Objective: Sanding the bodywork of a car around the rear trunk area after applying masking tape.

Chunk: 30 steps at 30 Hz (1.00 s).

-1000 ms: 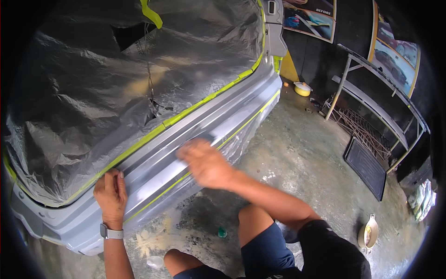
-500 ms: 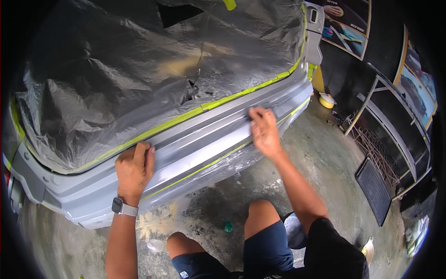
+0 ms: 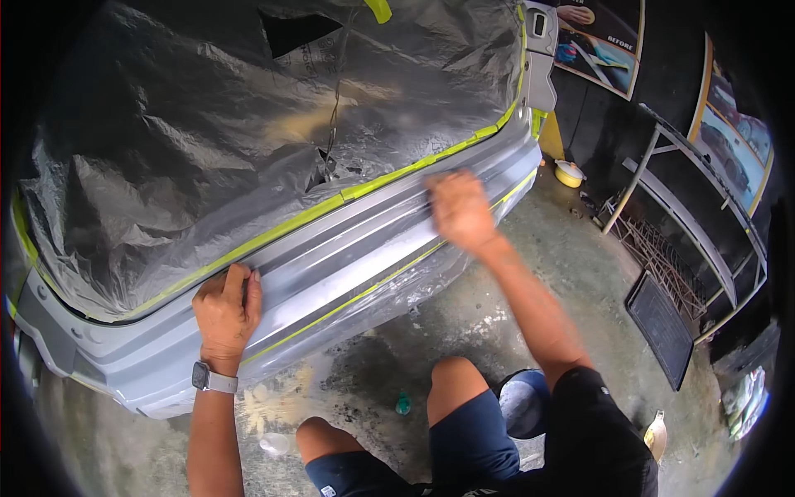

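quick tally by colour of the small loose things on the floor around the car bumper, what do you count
Yellow: 1, a round yellow lidded tub near the bumper's right end
Green: 1, a small green bottle by the knees
Blue: 1, a round blue bucket beside the right leg
Clear or whitish: 1, a small pale cup near the left forearm
Cream: 1, a cream jug at lower right
Total: 5

Two rectangular posters (image 3: 598, 45) on the dark wall (upper right), colourful prints

Bumper (image 3: 331, 273) face open between hands – plastic sheeting (image 3: 207, 149) crowds above.
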Each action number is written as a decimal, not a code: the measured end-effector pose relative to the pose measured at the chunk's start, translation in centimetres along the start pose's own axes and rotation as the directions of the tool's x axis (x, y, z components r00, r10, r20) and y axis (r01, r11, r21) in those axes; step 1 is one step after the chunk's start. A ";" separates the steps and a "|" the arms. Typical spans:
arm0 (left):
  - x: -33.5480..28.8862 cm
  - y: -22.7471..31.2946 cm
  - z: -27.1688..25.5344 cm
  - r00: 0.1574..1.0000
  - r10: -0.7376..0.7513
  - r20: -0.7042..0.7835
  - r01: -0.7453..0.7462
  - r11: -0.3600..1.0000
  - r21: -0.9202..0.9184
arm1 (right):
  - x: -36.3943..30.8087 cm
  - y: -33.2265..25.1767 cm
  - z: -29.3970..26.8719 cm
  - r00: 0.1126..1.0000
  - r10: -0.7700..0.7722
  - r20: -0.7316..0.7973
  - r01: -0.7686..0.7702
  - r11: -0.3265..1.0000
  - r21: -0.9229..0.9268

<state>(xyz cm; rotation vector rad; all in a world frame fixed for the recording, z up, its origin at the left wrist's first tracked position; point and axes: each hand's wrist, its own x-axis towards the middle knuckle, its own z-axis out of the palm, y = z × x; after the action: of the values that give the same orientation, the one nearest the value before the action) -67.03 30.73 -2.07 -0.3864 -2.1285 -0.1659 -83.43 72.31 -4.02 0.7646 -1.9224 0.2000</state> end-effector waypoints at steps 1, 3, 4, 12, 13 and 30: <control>0.4 0.4 0.3 1.000 0.001 -0.008 -0.002 1.000 -0.016 | -1.2 5.4 -0.6 0.992 0.089 0.085 -0.079 0.991 -0.105; 0.9 1.0 0.6 1.000 -0.011 0.019 0.011 1.000 -0.026 | -2.9 12.4 -1.5 0.977 0.192 0.095 -0.177 0.974 -0.140; 0.8 0.9 0.5 1.000 -0.012 0.021 0.012 1.000 -0.027 | -2.8 12.0 -1.1 0.977 0.192 0.098 -0.177 0.974 -0.140; -0.1 0.1 0.5 0.999 0.033 0.013 -0.033 0.999 0.008 | 1.5 -12.4 1.0 0.994 -0.064 -0.094 0.094 0.927 0.363; -0.4 -0.2 0.4 0.999 0.020 0.030 -0.021 0.999 0.033 | 1.5 -11.8 0.7 0.993 -0.058 -0.099 0.090 0.928 0.360; 0.3 0.5 0.6 0.998 -0.013 0.057 0.012 1.000 0.022 | -1.4 4.1 0.5 0.986 0.121 0.117 -0.131 0.988 0.083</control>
<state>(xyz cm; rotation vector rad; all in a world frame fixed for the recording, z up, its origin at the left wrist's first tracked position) -67.50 31.40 -2.16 -0.3690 -2.1878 -0.1401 -85.82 75.89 -4.64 0.7268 -2.0820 0.3306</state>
